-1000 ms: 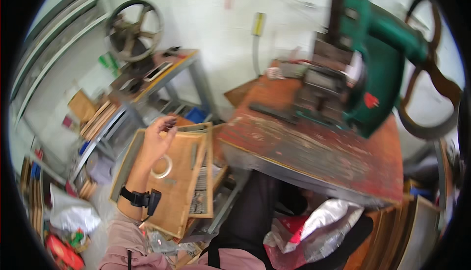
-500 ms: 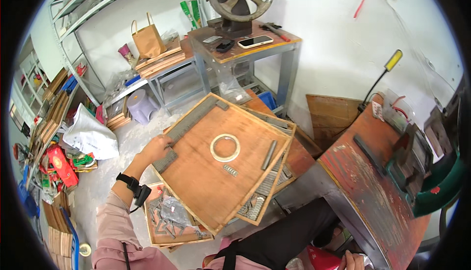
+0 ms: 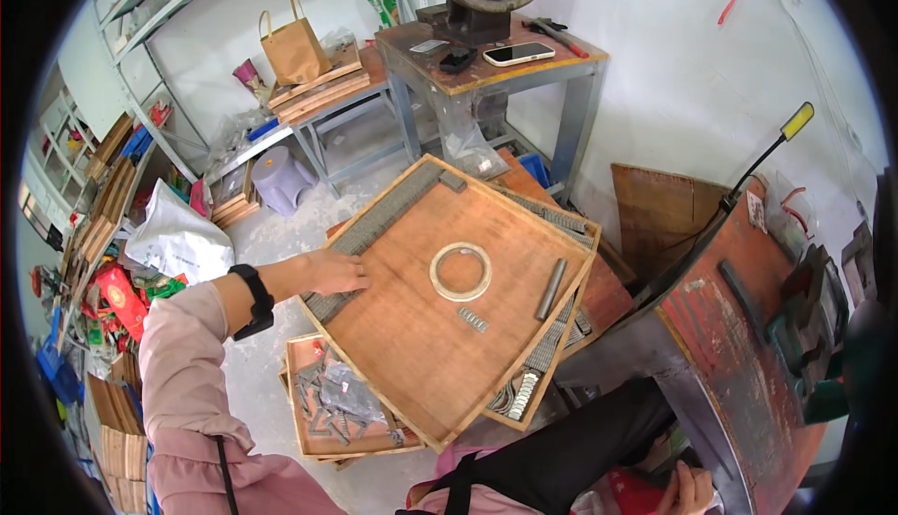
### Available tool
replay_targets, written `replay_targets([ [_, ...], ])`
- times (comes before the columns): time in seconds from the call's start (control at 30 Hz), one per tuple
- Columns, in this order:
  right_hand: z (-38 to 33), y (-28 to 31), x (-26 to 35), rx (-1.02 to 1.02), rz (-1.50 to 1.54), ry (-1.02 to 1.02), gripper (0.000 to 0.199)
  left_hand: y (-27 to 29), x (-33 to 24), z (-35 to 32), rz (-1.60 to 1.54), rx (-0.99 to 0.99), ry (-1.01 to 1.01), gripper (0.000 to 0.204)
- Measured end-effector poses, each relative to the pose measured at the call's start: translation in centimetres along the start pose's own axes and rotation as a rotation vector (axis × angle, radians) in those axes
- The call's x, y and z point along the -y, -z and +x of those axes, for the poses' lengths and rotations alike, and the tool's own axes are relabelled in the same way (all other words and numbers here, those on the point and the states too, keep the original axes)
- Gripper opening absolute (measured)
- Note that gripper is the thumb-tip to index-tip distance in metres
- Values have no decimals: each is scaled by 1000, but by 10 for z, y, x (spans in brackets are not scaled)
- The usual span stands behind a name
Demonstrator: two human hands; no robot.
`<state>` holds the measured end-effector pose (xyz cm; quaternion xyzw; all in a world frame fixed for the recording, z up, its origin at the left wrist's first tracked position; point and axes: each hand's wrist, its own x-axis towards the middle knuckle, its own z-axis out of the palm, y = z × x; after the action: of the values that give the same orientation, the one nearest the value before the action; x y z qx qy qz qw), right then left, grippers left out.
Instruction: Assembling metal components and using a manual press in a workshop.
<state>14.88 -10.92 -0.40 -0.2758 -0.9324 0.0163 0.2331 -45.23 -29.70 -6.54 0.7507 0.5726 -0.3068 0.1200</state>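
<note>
I had my left hand over the left side of the topmost wooden tray, its fingers bent down onto the long row of small grey metal pieces lining that side; I couldn't tell whether they gripped any. The tray sat askew over another wooden tray. On its bare bottom lay a pale ring, a short grey strip just below it and a dark bar near the right side. My right hand was beside a red bag, fingers curled, their grip unclear to me.
</note>
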Motion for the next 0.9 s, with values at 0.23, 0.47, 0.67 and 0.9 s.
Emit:
replay_targets([
  [0.23, -26, 10, -4, 41, -53, -109, 23, -22, 18, 26, -436, -274, 68, 61],
  [0.47, -13, 7, -35, -96, -33, -63, 25, 124, -66, 42, -959, -418, 416, 46],
  [0.67, -15, 34, -51, -258, 25, -204, 47, 345, -192, 157, -650, -466, -427, 44],
  [0.9, 16, 43, -73, -306, 159, -440, 91, 438, -327, 267, -86, -565, -868, 40],
])
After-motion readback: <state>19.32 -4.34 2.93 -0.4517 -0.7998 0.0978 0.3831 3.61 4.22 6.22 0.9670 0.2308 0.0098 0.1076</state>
